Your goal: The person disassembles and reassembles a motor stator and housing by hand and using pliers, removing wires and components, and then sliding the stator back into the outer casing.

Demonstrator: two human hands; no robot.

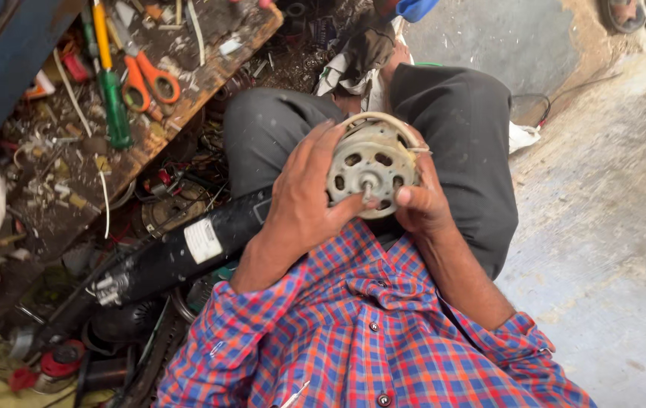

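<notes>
My left hand (304, 200) wraps the round metal motor (372, 168) from its nine o'clock side, fingers curled over the upper rim and thumb pressed across the face toward the centre. My right hand (421, 198) closes on it from the four o'clock side, thumb on the lower rim, the other fingers hidden behind the housing, so I cannot say how tightly they grip back there. Both hands are clamped on the motor, one on each side, about equally near it.

The motor sits in my lap between my knees, at twelve o'clock from my chest. Its short shaft (366, 187) points roughly straight up at me, so the long axis runs toward my face and I see the flat end with its ring of vent holes. A pale wire (383, 119) loops over the top edge.

Further out, at nine o'clock from the motor, a black cylindrical tool (179, 253) with a white label lies slanted on the floor clutter. At ten o'clock a worn wooden board (187, 98) carries orange-handled scissors (149, 79) and a green-handled screwdriver (115, 109). Bare concrete floor (602, 227) lies at three o'clock.
</notes>
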